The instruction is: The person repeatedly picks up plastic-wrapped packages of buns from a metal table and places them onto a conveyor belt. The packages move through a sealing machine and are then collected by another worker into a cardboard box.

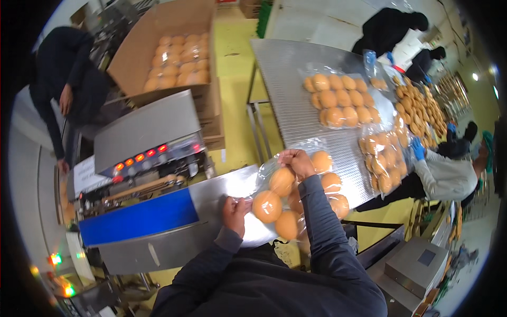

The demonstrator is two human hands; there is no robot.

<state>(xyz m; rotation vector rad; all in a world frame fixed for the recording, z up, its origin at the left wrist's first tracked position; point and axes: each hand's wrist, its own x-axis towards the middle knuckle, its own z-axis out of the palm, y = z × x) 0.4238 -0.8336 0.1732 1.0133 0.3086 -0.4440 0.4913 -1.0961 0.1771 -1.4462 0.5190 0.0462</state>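
Bare fingers of my left hand [235, 214] pinch the near left edge of a clear plastic bag of round buns [267, 206]. My right hand [298, 161] grips the same bag's film at its far side, above the buns. The bag lies over the steel work surface, partly hidden under my right sleeve. Farther up the ribbed metal table is another bag of buns [342, 99], laid in rows. A further filled bag [383, 158] is at the table's right edge.
To the left, a blue conveyor belt [138, 218] runs beside a steel machine [148, 132] with red lit displays. Beyond it stands a cardboard box [126, 65] holding bagged buns. Co-workers stand at the left and right; a blue-gloved hand [418, 148] is near the right bag. Loose buns [420, 107] are heaped behind.
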